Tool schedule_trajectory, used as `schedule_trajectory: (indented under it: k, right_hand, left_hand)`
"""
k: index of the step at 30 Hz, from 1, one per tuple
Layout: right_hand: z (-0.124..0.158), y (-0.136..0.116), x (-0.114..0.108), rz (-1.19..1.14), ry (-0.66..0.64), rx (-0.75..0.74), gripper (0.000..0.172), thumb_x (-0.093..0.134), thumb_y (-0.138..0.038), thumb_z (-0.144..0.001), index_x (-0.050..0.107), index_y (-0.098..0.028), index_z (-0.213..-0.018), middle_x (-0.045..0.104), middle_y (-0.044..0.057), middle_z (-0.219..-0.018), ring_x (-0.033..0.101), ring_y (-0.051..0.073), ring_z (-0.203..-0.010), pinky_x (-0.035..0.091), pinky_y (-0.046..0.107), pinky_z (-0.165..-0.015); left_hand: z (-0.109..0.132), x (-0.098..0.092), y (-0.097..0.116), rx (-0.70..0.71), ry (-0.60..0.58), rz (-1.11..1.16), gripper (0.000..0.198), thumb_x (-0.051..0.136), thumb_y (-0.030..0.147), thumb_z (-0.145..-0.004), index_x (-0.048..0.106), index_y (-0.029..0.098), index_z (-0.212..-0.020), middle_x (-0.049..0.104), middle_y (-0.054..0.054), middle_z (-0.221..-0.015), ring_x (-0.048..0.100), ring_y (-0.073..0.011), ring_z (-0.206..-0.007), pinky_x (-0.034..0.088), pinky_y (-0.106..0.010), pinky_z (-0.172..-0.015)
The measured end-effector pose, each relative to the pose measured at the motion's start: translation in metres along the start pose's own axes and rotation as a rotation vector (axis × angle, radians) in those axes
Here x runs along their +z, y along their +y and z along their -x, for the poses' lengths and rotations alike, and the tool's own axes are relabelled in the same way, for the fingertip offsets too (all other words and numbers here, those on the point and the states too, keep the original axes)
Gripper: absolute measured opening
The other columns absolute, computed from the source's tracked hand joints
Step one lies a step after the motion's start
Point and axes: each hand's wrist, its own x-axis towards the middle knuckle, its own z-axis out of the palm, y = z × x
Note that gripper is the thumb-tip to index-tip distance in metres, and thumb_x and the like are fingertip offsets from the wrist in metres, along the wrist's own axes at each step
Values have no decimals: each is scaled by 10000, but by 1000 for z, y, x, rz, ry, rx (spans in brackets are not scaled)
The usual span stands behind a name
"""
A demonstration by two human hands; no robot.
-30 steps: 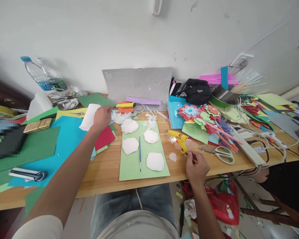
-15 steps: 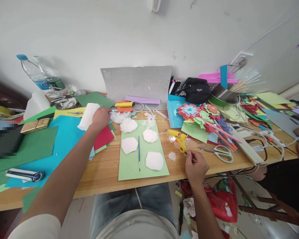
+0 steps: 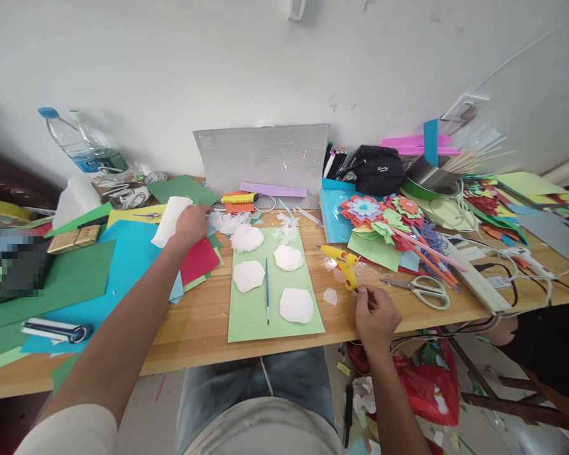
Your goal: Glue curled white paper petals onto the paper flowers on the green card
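Observation:
My left hand (image 3: 194,224) is beside a curled sheet of white paper (image 3: 171,220), just left of crumpled white tissue (image 3: 246,238); its fingertips are hidden. My right hand (image 3: 377,316) is closed in a pinch at the lower end of the yellow glue gun's handle (image 3: 347,268), near its cord. The gun lies tilted on the wooden table, nozzle pointing left. Between my hands, a light green sheet (image 3: 246,322) carries several white paper pieces (image 3: 296,306) and a blue paintbrush (image 3: 267,287). A small translucent scrap (image 3: 330,296) lies left of my right hand.
Scissors (image 3: 424,291) and a power strip (image 3: 478,278) with cables lie to the right, behind them paper flowers (image 3: 363,210). A grey cutting mat (image 3: 263,158) leans on the wall. Blue paper (image 3: 133,253) and a stapler (image 3: 57,330) are left. Another person sits at far right.
The view has shifted slightly, so everything sits a little further right. Both hands keep nearly the same places, the right one still by the glue gun's handle.

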Motion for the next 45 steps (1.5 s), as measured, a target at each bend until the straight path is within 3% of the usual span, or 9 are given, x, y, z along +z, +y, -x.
schedule_trajectory:
  k: [13,23,28,34,37,41,43,45]
  right_hand:
    - [0,0,0,-15,1,1,251,511,-350,-923,657,-157,-854,676,81,-820,605,197,-756,456,311,-730]
    - [1,2,1,-7,1,16,282,503,-381,-923,658,-159,-843,671,85,-804,599,201,-732,458,319,-713]
    - [0,-1,0,-27,3,21,275,504,-376,-920,658,-160,-847,671,82,-806,596,194,-727,455,313,-712]
    - [-1,-1,0,-20,1,12,262,506,-365,-918,654,-160,-849,669,80,-808,596,196,-737,453,312,-716]
    - [0,-1,0,-22,8,13,262,506,-368,-921,654,-163,-851,670,79,-815,598,197,-747,451,311,-721]
    - [0,-1,-1,-13,18,14,268,510,-374,-922,654,-163,-839,671,83,-812,602,206,-755,455,317,-726]
    - [0,-2,-1,-13,27,12,263,511,-368,-919,655,-162,-838,672,86,-810,604,208,-755,455,316,-725]
    - [0,-3,-1,-15,38,11,253,513,-356,-916,655,-162,-836,671,86,-808,603,206,-751,454,311,-718]
  left_hand:
    - [-6,4,3,41,-39,-43,449,451,136,-791,701,156,-1163,725,-149,-1011,610,-325,-1042,494,-382,-847]
    - [-8,1,2,70,-67,-139,378,454,166,-805,729,151,-1065,675,-186,-1131,563,-344,-1101,467,-420,-910]
    - [-7,3,4,64,-60,-140,340,443,143,-768,738,139,-939,668,-206,-1063,577,-347,-1051,493,-410,-835]
    - [0,-8,7,92,1,-104,347,403,155,-821,711,113,-975,662,-217,-1077,572,-350,-1077,472,-433,-909]
    - [14,-20,13,93,115,-10,320,410,199,-855,699,139,-980,687,-177,-1060,588,-327,-1082,462,-416,-939]
    - [43,-32,28,9,215,315,221,511,273,-835,686,184,-936,729,-90,-970,668,-259,-919,515,-357,-838]
    - [57,-34,37,-42,169,542,161,581,296,-795,665,191,-883,739,-66,-899,689,-237,-863,533,-342,-810]
    - [69,-33,43,-100,41,829,152,641,312,-755,630,186,-839,742,-64,-844,706,-229,-842,552,-347,-808]
